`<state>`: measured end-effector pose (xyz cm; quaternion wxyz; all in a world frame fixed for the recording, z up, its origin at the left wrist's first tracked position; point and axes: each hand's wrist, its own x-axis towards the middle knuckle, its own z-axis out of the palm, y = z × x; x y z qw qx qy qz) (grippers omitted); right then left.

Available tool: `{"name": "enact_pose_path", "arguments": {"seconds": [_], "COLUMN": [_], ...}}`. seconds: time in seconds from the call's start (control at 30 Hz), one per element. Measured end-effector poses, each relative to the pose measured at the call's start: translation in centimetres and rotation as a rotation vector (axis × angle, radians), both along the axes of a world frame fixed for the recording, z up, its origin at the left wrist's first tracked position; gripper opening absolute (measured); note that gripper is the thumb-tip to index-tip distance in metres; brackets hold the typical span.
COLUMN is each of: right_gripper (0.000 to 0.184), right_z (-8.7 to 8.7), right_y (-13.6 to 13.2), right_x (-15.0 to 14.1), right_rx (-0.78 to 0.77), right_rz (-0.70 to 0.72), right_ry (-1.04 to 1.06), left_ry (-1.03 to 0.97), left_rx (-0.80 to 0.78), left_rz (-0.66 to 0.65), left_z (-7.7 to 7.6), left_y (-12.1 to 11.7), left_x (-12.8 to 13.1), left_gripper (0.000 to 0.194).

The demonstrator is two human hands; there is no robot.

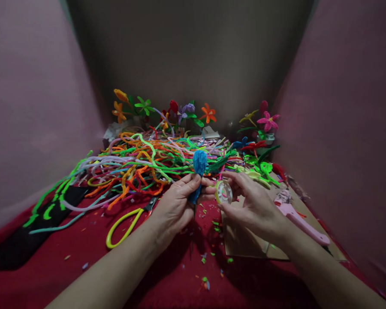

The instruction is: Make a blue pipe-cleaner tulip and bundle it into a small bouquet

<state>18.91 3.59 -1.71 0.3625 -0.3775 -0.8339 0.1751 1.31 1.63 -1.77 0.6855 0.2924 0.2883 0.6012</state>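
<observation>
My left hand [183,195] pinches a blue pipe-cleaner flower bud [200,162] below its rounded top, holding it upright. A thin dark stem runs down from under that hand. Just to the right, my right hand [251,204] grips a small roll of tape [224,192] between thumb and fingers, its round side turned toward me. The roll is close beside the bud; whether a strip of tape joins them I cannot tell. Scissors with yellow handles [124,229] lie left of my left wrist, their blades partly behind it.
A big heap of colourful pipe cleaners [141,159] spreads behind my hands. Finished flowers [209,112] stand along the back. On the right, a pink-handled tool [304,223] rests on cardboard [244,240]. Small clippings dot the red cloth [173,274]; a black piece [16,246] lies left.
</observation>
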Motion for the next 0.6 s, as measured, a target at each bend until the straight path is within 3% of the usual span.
{"name": "enact_pose_path", "arguments": {"seconds": [0.1, 0.17, 0.27, 0.4, 0.6], "right_gripper": [0.049, 0.048, 0.042, 0.041, 0.041], "right_z": [-0.1, 0.1, 0.8, 1.2, 0.7], "right_y": [0.8, 1.2, 1.1, 0.7, 0.2], "right_x": [-0.2, -0.3, -0.7, -0.9, -1.1], "right_rx": [-0.104, -0.157, -0.146, -0.092, -0.024], "right_rz": [0.009, 0.018, 0.031, 0.080, 0.093], "right_ry": [0.077, 0.115, 0.080, -0.001, -0.041], "left_ry": [0.056, 0.197, 0.353, 0.211, 0.139], "left_rx": [0.054, 0.072, 0.051, 0.016, -0.007], "left_rz": [0.040, 0.024, 0.023, 0.100, 0.006], "left_z": [0.4, 0.4, 0.4, 0.4, 0.3], "left_y": [0.3, 0.6, 0.8, 0.9, 0.8], "left_x": [-1.0, -1.6, -2.0, -1.8, -1.9], "left_gripper": [0.009, 0.013, 0.017, 0.014, 0.008]}}
